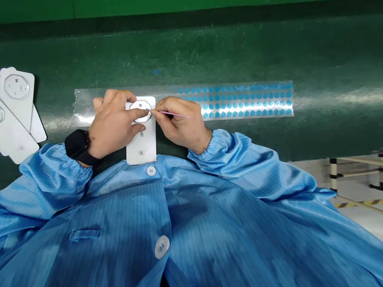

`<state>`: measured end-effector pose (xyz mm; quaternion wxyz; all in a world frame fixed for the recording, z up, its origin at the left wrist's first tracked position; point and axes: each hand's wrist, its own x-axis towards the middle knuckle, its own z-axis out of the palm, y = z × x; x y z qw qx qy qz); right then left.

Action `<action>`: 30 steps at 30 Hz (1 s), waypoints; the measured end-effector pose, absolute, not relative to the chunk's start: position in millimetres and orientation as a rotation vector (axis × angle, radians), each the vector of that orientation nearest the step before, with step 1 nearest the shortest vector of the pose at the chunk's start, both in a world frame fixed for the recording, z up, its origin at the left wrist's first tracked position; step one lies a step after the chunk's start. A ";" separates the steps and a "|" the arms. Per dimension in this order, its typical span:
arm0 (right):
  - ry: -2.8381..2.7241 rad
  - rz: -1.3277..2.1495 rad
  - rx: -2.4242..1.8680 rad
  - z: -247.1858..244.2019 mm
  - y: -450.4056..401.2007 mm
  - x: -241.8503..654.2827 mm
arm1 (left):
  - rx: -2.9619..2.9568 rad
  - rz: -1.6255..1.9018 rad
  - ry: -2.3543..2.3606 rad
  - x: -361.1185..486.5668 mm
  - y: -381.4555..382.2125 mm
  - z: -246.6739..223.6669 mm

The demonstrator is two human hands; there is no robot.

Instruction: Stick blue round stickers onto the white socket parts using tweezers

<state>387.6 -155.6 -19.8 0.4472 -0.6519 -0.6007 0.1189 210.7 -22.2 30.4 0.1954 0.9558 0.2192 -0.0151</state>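
A white rounded rectangular panel point(142, 147) with an octagonal socket-like face lies on the green surface in front of me. My left hand point(114, 117) steadies it from the left, its index finger on the octagonal face and its thumb lower down. Between the fingertips of my right hand point(178, 121) is a thin pink stick point(170, 113), its tip over the right part of that face. Whatever lies under the tip is too small to make out. A clear strip with rows of blue round stickers point(247, 99) reaches out behind my right hand.
At the left, several similar white panels point(9, 126) lie overlapping on the green bench point(328, 123). A small blue piece point(156, 72) lies behind the strip. Beyond the bench's edge at the right stands a tubular frame point(361, 166) with yellow-black tape.
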 end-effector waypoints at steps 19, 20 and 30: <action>-0.619 0.632 -1.367 -5.5 -140.3 398.8 | 2.517 -0.048 0.709 221.2 -7.4 34.8; -0.576 0.713 -1.390 -1.0 -141.2 398.0 | 2.477 0.024 0.709 223.0 -3.0 33.1; -0.701 0.961 -1.600 65.8 -17.3 410.5 | 2.289 1.033 1.099 196.5 81.5 72.9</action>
